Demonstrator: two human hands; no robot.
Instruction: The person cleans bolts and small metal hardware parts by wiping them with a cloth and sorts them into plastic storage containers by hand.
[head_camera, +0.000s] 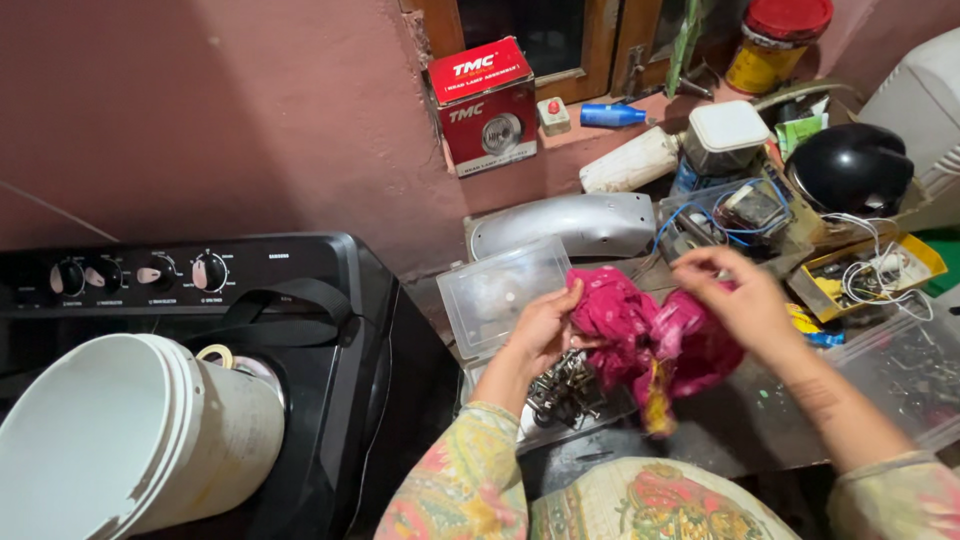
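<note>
— Head view: what are the 2 hands on?
— Both grip the crumpled pink cloth. Left hand has its fingers closed on one end, right hand pinches the other.
— Where is it?
— Held above the table, just right of the clear plastic box, over the metal bolts.

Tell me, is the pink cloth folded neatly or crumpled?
Crumpled. The pink cloth hangs bunched in irregular wrinkles between the left hand and the right hand, with no flat folded layers.
</note>
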